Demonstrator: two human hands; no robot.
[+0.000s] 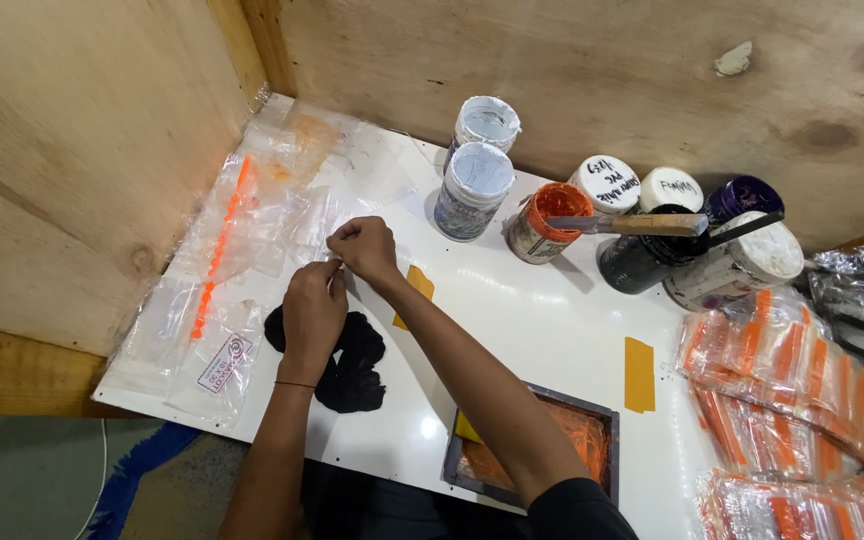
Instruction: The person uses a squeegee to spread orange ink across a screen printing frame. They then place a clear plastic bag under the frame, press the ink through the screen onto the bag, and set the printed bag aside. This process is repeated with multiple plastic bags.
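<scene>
My left hand [312, 312] and my right hand [364, 247] meet over the left part of a white table [522, 310], both pinching a small clear plastic bag [320, 262] between the fingertips. Just below my left hand lies a crumpled black cloth [352, 372]. More clear bags with orange zip strips [227, 225] lie spread to the left of my hands. My right forearm crosses the table above a small printing screen [577, 435] with an orange mesh.
Several ink jars [474, 190] stand along the back wall; an open orange one [544, 222] has a wooden-handled spatula [642, 224] across it. Stacked orange-strip bags [792, 390] fill the right side. Yellow tape strips [638, 374] mark the table. Plywood walls close the back and left.
</scene>
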